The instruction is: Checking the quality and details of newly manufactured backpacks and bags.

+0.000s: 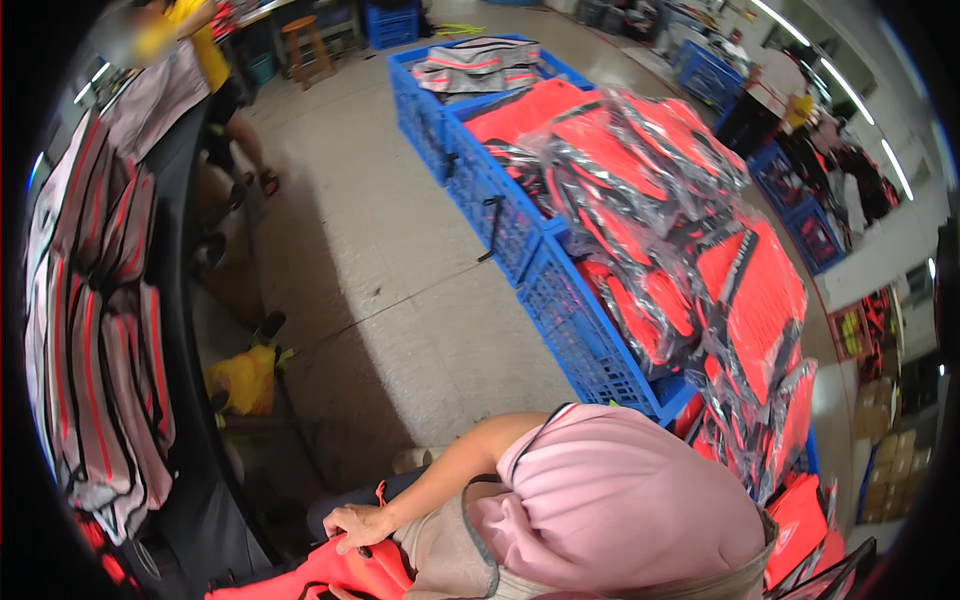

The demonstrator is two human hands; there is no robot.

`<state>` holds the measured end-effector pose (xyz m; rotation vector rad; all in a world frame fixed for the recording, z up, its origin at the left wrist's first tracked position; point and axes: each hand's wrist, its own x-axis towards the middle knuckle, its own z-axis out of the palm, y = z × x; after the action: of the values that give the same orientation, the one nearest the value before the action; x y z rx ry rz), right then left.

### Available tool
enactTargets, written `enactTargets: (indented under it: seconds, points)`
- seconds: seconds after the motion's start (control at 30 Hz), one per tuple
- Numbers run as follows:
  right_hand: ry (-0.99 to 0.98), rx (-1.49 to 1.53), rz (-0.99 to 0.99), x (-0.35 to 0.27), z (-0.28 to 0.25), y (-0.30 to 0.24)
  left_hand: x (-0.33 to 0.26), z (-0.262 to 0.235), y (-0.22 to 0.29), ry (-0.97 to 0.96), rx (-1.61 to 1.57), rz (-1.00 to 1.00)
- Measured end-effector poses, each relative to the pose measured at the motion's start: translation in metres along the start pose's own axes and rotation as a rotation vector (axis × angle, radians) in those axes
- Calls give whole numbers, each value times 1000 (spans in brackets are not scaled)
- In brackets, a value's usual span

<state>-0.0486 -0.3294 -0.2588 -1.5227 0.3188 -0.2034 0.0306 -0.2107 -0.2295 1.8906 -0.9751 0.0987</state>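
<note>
My right hand point(357, 527) reaches in from a pink short sleeve and grips a bright orange-red fabric piece point(362, 572) with dark trim near the bottom edge. Its fingers are bent over the cloth, and a small dark round spot shows on the fabric beside them. A sliver of what looks like my left hand point(343, 594) shows at the very bottom; its fingers are mostly cut off. A beige apron point(440, 552) lies close behind the fabric, and a thin orange cord point(381, 491) stands near my right wrist.
Grey-pink pieces with red stripes point(95, 370) are stacked on a dark table point(195, 400) at left. Blue crates point(580, 330) hold plastic-wrapped orange-red goods point(640, 190). A person in yellow point(205, 60) stands far left. A yellow bag point(245, 382) hangs by the table, beside grey floor point(350, 200).
</note>
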Motion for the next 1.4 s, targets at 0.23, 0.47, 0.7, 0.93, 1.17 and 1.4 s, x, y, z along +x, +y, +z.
enactTargets:
  seconds: [0.23, 0.47, 0.7, 0.93, 1.17, 1.4]
  points:
    - [35, 40, 26, 22, -15, -77, -68, -97, 13, 39, 414, -128]
    - [-150, 88, 169, 28, -41, -64, -139, -81, 76, 179, 187, -614]
    - [-254, 48, 302, 24, -50, -65, -123, -152, 175, -599, -151, -954]
    - [-257, -7, 406, 22, -56, -72, -27, -223, 207, -381, 132, -524]
    - [-252, 2, 443, 11, -39, -94, 39, -204, 236, -40, 801, 62]
    - [-170, -117, 448, -7, -54, -102, -14, -213, 202, 152, 635, 70]
